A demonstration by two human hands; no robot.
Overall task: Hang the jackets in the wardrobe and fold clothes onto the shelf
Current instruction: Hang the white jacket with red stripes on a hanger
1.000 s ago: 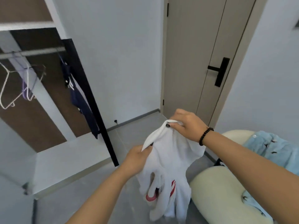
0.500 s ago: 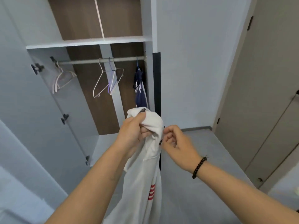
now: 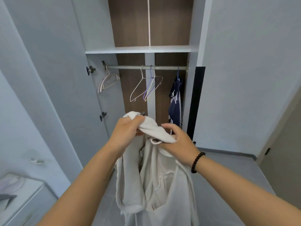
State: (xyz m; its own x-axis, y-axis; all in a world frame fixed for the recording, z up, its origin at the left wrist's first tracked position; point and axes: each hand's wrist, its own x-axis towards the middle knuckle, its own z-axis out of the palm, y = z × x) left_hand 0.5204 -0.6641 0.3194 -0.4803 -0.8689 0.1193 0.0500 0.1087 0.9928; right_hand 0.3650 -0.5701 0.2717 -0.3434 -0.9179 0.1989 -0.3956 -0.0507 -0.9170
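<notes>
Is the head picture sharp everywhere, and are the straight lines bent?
Head view: hands and white jacket sharp; lower-left corner by the drawer unit blurred; wardrobe door edges lean and bow from the wide lens; soft, even light, no glare.

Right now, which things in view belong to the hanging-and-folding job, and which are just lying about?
Job:
white jacket, gripped by left hand and right hand
empty hangers
rail
shelf
navy jacket, already hung

Lying about:
cabinet, lower left
door, right edge
</notes>
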